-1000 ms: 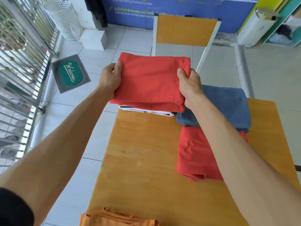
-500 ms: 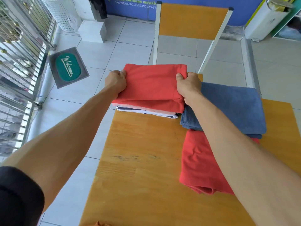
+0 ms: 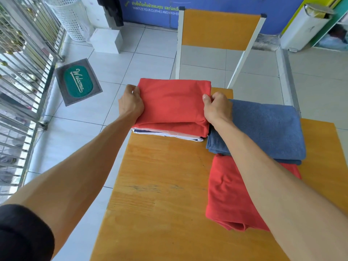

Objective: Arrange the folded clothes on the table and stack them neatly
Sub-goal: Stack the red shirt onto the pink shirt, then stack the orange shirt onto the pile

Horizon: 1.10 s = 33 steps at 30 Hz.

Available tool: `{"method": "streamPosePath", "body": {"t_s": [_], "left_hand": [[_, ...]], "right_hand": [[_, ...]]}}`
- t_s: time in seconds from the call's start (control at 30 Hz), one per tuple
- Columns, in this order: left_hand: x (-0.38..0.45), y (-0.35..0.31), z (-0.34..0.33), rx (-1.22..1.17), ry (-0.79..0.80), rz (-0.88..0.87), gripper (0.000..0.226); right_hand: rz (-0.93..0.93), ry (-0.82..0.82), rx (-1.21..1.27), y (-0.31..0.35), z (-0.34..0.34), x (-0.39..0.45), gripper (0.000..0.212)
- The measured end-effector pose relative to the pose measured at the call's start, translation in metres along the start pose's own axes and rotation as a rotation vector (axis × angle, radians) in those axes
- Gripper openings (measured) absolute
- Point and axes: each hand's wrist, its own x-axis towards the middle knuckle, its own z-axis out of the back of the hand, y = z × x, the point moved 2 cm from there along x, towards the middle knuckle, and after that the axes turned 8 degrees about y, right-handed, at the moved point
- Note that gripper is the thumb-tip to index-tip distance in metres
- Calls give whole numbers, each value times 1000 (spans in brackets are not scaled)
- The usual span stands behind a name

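I hold the folded red garment (image 3: 173, 102) by its two short sides, on top of a white folded garment (image 3: 169, 135) with a dark stripe, at the far left corner of the table (image 3: 160, 185). My left hand (image 3: 130, 104) grips the left edge with fingers curled under the fold; my right hand (image 3: 216, 108) pinches the right edge, thumb on top and fingers tucked below. I judge that gripping both sides keeps the fold flat and lets me square the red piece over the white one, whose near edge shows just beneath it. The far edge of the red piece appears to reach past the table's far edge; I cannot tell whether it overhangs or only looks so from this angle. Just beside the stack on the right lies a folded blue towel (image 3: 263, 129), its left edge touching or nearly touching the stack; my right wrist crosses its corner. The blue towel rests partly over a second red garment (image 3: 229, 194), which is more loosely folded and lies nearer to me. I judge that these two are yet to be stacked, so the task is partly done. Beyond the table stands a chair (image 3: 220, 29) with an orange back. On the tiled floor to the left lie a welcome mat (image 3: 78, 81) and a white basket (image 3: 69, 17).
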Motion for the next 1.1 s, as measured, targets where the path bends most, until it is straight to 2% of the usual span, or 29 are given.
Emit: {"method": "streamPosePath", "body": {"t_s": [0.1, 0.27, 0.43, 0.57, 0.67, 0.83, 1.0, 1.1], "left_hand": [[1, -3, 6, 58, 69, 69, 47], [-25, 2, 25, 27, 146, 96, 48], [-92, 29, 41, -136, 112, 26, 48], [-157, 55, 44, -205, 168, 91, 39], [-217, 72, 45, -187, 221, 125, 30], [-315, 101, 53, -36, 310, 99, 25], [-375, 150, 81, 26, 171, 209, 26], [-392, 168, 94, 84, 53, 213, 28]], "right_hand": [[-17, 6, 6, 4, 4, -2, 31], [20, 40, 56, -1, 12, -30, 35], [17, 25, 95, -17, 12, -83, 30], [-20, 58, 125, -28, 9, -136, 30], [-32, 144, 136, -42, -1, -188, 31], [-108, 383, 45, -84, -23, -293, 47], [-171, 579, -79, -126, -35, -387, 54], [-171, 565, -130, -140, -35, -418, 60]]}}
